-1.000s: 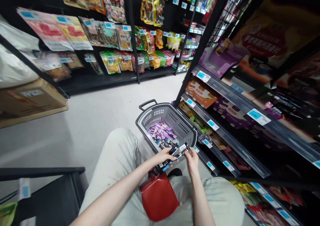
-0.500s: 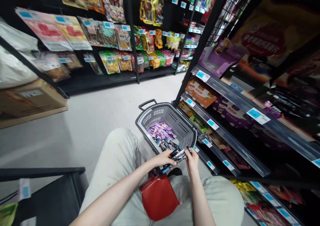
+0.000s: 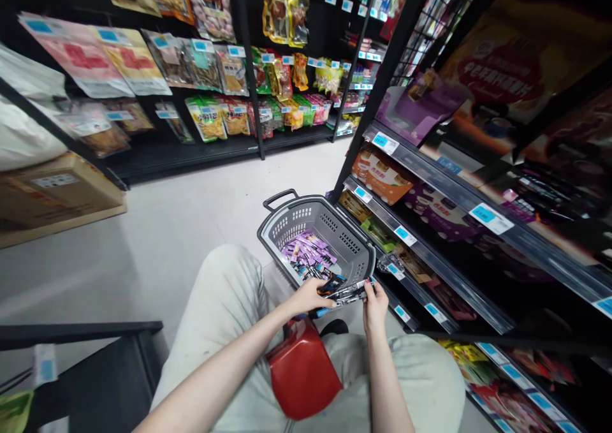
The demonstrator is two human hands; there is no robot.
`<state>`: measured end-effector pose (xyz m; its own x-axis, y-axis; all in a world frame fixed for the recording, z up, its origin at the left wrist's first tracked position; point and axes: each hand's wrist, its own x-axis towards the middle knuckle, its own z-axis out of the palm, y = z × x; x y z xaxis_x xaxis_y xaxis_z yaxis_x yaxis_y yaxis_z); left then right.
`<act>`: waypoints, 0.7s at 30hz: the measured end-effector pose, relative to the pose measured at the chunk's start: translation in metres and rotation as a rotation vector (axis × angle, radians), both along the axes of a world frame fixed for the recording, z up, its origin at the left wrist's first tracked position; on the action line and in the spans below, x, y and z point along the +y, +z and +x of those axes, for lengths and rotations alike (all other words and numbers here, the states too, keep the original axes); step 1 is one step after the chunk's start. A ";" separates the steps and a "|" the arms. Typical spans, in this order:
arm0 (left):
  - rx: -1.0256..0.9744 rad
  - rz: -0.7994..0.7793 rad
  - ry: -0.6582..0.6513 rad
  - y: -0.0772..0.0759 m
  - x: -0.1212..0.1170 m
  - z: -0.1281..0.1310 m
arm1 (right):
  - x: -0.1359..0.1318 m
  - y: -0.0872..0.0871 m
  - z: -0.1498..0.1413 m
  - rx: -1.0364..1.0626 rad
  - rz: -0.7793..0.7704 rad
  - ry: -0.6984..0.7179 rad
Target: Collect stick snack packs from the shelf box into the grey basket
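Note:
A bunch of slim black-and-silver stick packets (image 3: 350, 294) lies between my hands at the near end of a grey shopping basket (image 3: 354, 264). My left hand (image 3: 312, 296) is closed round the bunch at its left end. Fingers of my right hand (image 3: 375, 302) pinch the packets at the right end. Purple stick packets (image 3: 308, 248) lie in a heap inside the basket, and more black ones (image 3: 315, 271) lie beside them, partly hidden by my left hand. Below my hands, a red bag (image 3: 303, 375) sits between my knees.
A shelf rack (image 3: 430, 254) with boxed and bagged goods stands close on the right. Hanging snack bags (image 3: 205, 119) fill the rack across the pale floor (image 3: 201, 197). A cardboard box (image 3: 62, 194) stands at left; a black low frame (image 3: 95, 363) is at lower left.
My right hand has moved slightly to the right, and the packets between my hands now show more of their length. My left hand has shifted a little left.

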<state>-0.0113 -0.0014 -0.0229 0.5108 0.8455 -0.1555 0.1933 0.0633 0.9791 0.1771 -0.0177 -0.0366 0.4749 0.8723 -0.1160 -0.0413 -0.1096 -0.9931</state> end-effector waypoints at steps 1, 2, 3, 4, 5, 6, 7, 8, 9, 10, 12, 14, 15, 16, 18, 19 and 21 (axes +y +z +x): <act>0.002 -0.005 -0.002 0.000 0.001 -0.001 | 0.000 0.000 0.000 -0.002 -0.004 -0.002; 0.001 -0.014 -0.006 0.001 0.001 -0.001 | 0.000 0.000 -0.001 -0.002 -0.008 -0.003; -0.001 -0.025 -0.010 0.001 0.002 -0.001 | 0.000 0.000 -0.001 0.001 -0.012 -0.003; -0.005 -0.038 -0.014 0.001 0.002 -0.002 | 0.000 0.001 -0.001 0.006 -0.016 0.000; -0.012 -0.052 -0.019 0.002 0.003 -0.002 | 0.000 0.001 -0.002 0.012 -0.020 0.005; -0.022 -0.068 -0.024 0.002 0.003 -0.002 | 0.000 0.002 -0.002 0.017 -0.023 0.010; -0.033 -0.086 -0.028 0.002 0.003 -0.002 | 0.000 0.002 -0.001 0.018 -0.027 0.015; -0.045 -0.106 -0.030 0.001 0.003 -0.002 | 0.000 0.003 -0.001 0.014 -0.031 0.020; -0.058 -0.125 -0.029 0.001 0.003 -0.002 | 0.000 0.003 -0.001 0.005 -0.035 0.024; -0.074 -0.145 -0.027 0.000 0.003 -0.001 | 0.000 0.004 0.000 -0.008 -0.040 0.028; -0.109 -0.180 -0.025 -0.001 0.002 -0.001 | -0.001 0.004 0.000 -0.036 -0.052 0.032; -0.132 -0.199 -0.020 -0.002 0.002 0.000 | -0.001 0.004 0.000 -0.047 -0.058 0.030; -0.137 -0.202 -0.018 -0.002 0.001 0.000 | -0.001 0.004 0.000 -0.045 -0.057 0.027; -0.135 -0.201 -0.016 -0.002 0.001 0.000 | -0.001 0.004 0.000 -0.040 -0.055 0.024; -0.122 -0.193 -0.017 -0.002 0.001 0.000 | -0.001 0.004 0.000 -0.029 -0.052 0.021; -0.112 -0.186 -0.020 -0.001 0.001 0.000 | -0.001 0.004 -0.001 -0.025 -0.053 0.021; -0.086 -0.163 -0.027 0.000 0.002 -0.001 | 0.000 0.004 -0.001 -0.019 -0.051 0.020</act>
